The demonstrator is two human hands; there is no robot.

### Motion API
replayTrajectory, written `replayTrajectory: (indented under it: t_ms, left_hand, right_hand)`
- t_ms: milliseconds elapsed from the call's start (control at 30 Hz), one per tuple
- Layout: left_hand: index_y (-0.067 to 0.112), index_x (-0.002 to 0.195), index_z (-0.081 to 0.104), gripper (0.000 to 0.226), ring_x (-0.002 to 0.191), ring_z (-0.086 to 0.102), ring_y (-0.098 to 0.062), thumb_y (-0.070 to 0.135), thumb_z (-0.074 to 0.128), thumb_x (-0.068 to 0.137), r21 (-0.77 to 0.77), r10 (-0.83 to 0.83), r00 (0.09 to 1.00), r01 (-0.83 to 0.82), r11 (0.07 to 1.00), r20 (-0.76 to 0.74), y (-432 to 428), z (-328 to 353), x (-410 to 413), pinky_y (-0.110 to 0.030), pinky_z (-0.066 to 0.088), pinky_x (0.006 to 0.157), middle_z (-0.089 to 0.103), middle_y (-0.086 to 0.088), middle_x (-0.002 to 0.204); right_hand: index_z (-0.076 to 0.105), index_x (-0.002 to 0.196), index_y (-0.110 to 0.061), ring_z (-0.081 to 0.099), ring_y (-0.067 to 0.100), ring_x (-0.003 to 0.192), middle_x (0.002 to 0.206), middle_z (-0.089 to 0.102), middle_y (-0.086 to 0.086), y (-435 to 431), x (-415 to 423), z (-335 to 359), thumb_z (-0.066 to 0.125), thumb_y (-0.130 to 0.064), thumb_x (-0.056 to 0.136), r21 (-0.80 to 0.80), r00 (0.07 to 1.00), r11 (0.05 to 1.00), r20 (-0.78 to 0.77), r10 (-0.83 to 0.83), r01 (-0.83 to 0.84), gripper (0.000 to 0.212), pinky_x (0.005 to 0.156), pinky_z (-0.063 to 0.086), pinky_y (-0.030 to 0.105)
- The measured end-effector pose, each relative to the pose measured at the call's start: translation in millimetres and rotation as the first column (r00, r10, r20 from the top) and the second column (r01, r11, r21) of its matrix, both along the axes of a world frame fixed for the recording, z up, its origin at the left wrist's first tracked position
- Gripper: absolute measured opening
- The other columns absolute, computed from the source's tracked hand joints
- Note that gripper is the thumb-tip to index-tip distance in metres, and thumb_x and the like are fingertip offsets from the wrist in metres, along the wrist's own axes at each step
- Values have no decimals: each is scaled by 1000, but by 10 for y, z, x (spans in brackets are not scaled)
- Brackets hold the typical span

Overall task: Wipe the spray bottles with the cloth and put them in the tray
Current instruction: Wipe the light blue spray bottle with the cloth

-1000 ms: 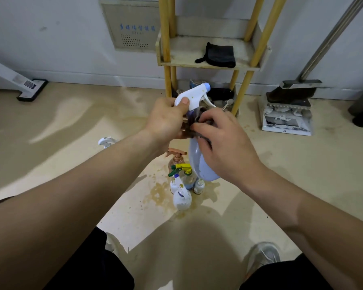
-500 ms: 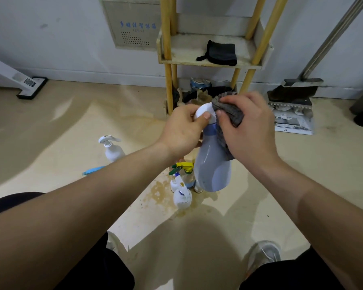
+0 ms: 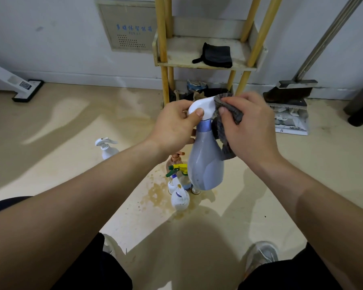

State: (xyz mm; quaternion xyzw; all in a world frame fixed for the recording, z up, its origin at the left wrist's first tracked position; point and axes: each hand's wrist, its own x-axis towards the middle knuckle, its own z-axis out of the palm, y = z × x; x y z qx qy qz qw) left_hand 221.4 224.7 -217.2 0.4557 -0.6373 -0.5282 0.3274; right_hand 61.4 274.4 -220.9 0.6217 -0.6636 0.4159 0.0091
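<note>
**Bottle swung upright, cloth up on the trigger head**

Head view: the left hand grasps the white trigger head of the blue-grey spray bottle, held in the air at centre, above the other bottles standing on the floor. The right hand pinches the grey cloth against the head and neck. A second ago the bottle was tilted with its nozzle up; now it hangs upright, and the cloth has climbed from the neck. Wiping looks midway, with the body probably still to do. It isn't in a tray yet.
</note>
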Motion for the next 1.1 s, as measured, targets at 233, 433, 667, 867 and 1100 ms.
replayTrajectory:
  t_ms: [233,433,667,867,1100]
  left_hand:
    - [10,122,67,27,90,74,-25,26,52,105,37,-20,999,22,999,-39,13,-10,16,-35,62,71,73,-11,102]
    - [13,114,69,26,92,72,-33,28,50,106,-26,32,999,-31,999,32,-33,81,1,-45,62,80,74,-15,101]
    - [18,132,62,39,91,67,-6,-3,51,100,-7,-189,981,189,982,42,-56,61,48,-25,56,83,74,3,103]
    - [19,141,56,51,115,64,-7,-8,53,98,-82,-174,985,174,981,8,-78,20,90,-26,54,96,69,2,120]
    - [34,142,53,55,113,60,-12,-1,54,99,-112,-156,987,160,981,43,-91,-42,73,-36,50,99,67,16,114]
  right_hand:
    - [74,112,-5,60,22,97,107,63,8,35,123,-76,65,-7,92,7,981,983,-50,185,-185,22,87,46,24]
    - [73,115,-10,53,3,96,112,65,3,4,97,-47,68,-12,92,-9,993,997,90,80,-80,24,88,35,0]
    - [72,120,-23,59,-6,99,111,68,-13,6,72,-100,69,-16,92,70,927,997,375,-4,-24,28,90,43,5]
    - [69,109,-31,65,-3,99,99,68,-23,13,81,-35,70,-14,92,31,855,997,516,48,-75,25,90,53,21]
    - [62,103,-26,65,0,96,96,66,-20,32,123,-47,70,-13,91,21,852,997,520,54,-76,19,87,53,23]
